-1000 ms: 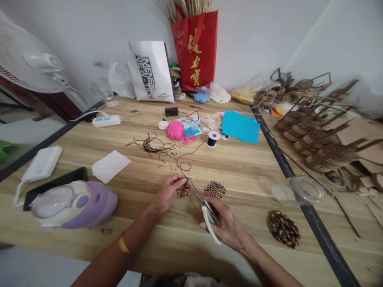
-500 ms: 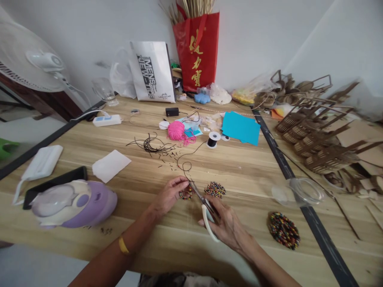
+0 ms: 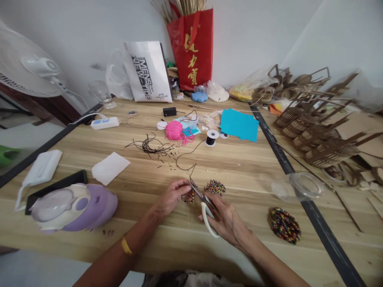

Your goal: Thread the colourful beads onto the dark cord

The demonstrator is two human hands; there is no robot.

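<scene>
Monitoring on the head view; I'm centring the clock on the bead loop (image 3: 188,196), 12 pointing to the table's (image 3: 140,181) far side. Loop sits low in mid-frame between the hands. Left hand (image 3: 170,196) is at 9, thumb and fingers pinched on the loop's top edge; I can't tell if the loop's underside touches the wood. Right hand (image 3: 229,221) is at 4, wrapped around the white handles of the scissors (image 3: 204,214). Blades point toward 11, tips right by the left fingertips. Too small for me to tell whether the blades are parted or touch the cord. Hands are near each other but apart. Black cord (image 3: 190,151) comes off the spool (image 3: 210,138), between 12 and 1, loops on the wood and runs to the left fingertips. Bead pile (image 3: 214,187) is between 2 and 3, just beyond the right hand's fingers. Bigger, darker bead heap (image 3: 285,225) between 3 and 4, well apart. Loose cord tangle (image 3: 149,145) between 10 and 11, short offcuts (image 3: 170,161) beside it. Pink yarn (image 3: 174,130) between 11 and 12, blue sheets (image 3: 239,124) between 1 and 2, white paper (image 3: 110,167) between 9 and 10.
</scene>
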